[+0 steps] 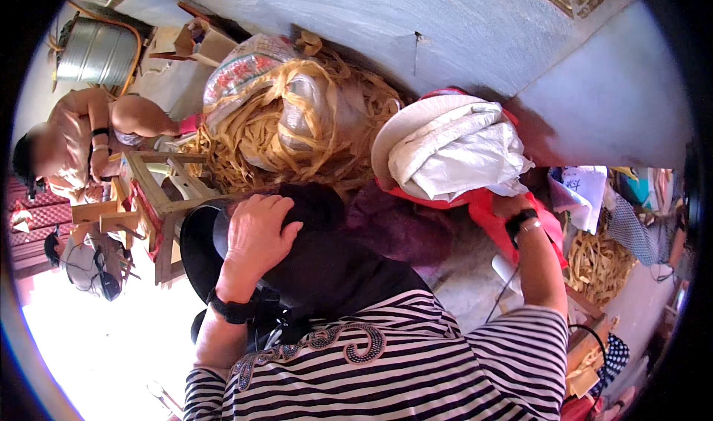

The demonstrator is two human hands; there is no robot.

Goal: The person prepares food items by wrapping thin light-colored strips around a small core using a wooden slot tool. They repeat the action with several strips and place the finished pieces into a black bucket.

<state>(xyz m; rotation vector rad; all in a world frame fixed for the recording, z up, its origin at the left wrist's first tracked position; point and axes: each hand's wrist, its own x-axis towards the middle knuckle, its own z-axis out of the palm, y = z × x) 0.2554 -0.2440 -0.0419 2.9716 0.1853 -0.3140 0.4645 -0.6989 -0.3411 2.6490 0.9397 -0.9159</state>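
My left hand (258,229) lies with its fingers stretched out over my dark trousers (319,261), with nothing in it. A crumpled white cloth or sack (460,150) sits in a round pale-rimmed container (385,148), with red material around it. My right hand (511,206) is at the near right edge of this white cloth and looks closed on it; its fingertips are partly hidden. Red cloth or plastic (546,232) hangs beside the right wrist. Dark purple fabric (401,224) lies between my hands and below the container.
Ahead, a large bundle of tan strips (319,116) rests beside a printed sack (245,64). A wooden stool frame (160,217) stands left. Another person (85,139) sits at far left near a metal drum (96,52). More tan strips (598,265) lie right.
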